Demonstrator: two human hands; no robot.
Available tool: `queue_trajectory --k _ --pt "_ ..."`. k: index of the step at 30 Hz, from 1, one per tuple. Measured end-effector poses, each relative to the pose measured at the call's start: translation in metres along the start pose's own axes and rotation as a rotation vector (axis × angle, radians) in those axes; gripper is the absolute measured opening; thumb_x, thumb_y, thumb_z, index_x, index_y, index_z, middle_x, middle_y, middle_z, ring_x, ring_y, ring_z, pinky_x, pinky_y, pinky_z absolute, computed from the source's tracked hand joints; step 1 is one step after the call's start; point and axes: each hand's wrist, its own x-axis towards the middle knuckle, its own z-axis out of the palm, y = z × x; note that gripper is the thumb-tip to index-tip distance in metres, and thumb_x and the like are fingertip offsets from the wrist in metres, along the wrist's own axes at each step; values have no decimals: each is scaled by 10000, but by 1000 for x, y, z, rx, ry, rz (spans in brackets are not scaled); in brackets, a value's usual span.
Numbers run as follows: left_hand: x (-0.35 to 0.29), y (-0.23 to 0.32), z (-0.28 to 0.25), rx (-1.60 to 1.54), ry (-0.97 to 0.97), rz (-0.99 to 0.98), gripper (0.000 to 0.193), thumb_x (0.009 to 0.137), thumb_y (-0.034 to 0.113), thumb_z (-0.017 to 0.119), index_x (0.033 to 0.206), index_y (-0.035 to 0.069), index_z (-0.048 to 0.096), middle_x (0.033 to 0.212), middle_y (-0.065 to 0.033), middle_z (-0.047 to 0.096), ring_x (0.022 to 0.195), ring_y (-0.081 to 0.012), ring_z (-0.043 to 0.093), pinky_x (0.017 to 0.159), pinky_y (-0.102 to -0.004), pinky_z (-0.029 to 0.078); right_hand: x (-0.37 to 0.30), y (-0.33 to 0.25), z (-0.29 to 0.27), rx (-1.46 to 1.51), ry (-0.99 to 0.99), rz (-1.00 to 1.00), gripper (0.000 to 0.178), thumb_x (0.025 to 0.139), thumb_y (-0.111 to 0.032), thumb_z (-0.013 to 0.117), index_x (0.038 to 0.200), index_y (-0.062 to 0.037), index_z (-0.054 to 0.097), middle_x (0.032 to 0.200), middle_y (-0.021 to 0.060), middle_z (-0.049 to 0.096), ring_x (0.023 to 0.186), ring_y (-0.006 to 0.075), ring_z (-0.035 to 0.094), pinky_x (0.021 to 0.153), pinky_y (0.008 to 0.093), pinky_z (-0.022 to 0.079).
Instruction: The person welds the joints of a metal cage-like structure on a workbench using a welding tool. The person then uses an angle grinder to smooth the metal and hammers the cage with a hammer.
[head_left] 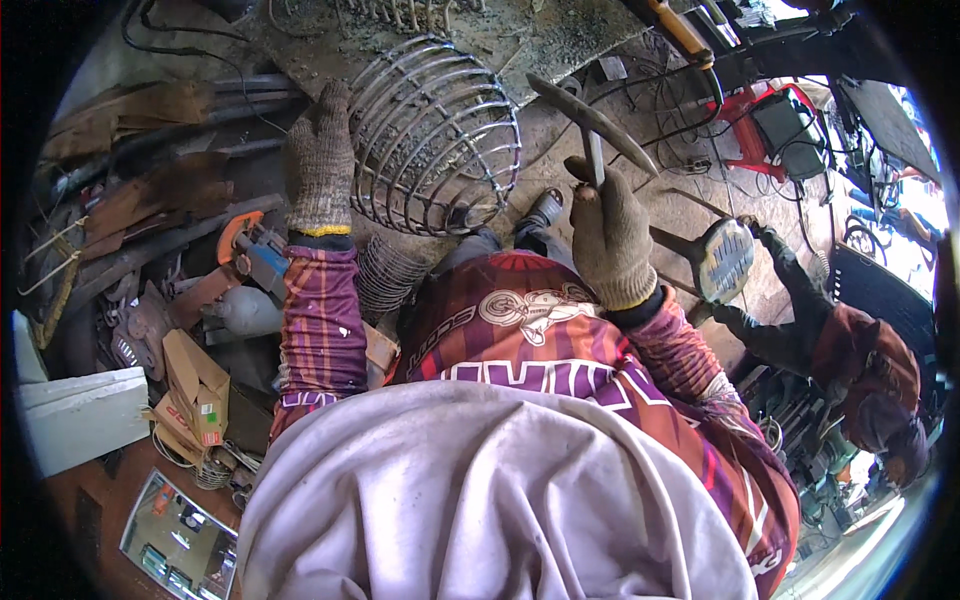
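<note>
A round cage-like basket of welded metal rods stands tilted in front of me at the edge of a debris-strewn work surface. My left hand, in a knitted work glove, is closed on the left side of its rim; the fingertips are partly hidden. To the basket's right, my gloved right hand grips a chipping hammer by its handle. The hammer's long pointed head is raised, apart from the basket.
Coiled metal rings are stacked beneath my left forearm. Scrap metal and an orange-and-blue tool lie on the left, near a cardboard box. On the right are a round-topped stool, a co-worker and a red plastic chair.
</note>
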Motion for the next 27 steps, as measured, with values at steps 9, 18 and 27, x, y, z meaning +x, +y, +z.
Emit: queue_trajectory --k 9,18,27 --pt "7 5 0 -33 -50 -92 713 915 645 521 1056 -35 680 960 -229 681 909 -378 594 797 -463 464 3 15 1 -287 -21 -53 286 944 -207 582 1199 -78 593 820 177 667 725 388 661 627 462 524" --pt "3 19 -5 76 -83 -143 736 919 693 453 1065 13 695 986 -268 687 966 -482 619 806 -509 477 1 30 -5 -386 6 -181 313 927 -196 604 1218 -80 594 919 176 687 768 379 682 643 449 546" --pt "0 34 -7 52 -79 -110 864 866 763 477 975 -70 676 854 -250 658 805 -372 593 773 -483 439 6 37 -4 -485 -49 -251 349 875 -167 634 1211 -77 608 908 145 679 756 358 676 635 437 546"
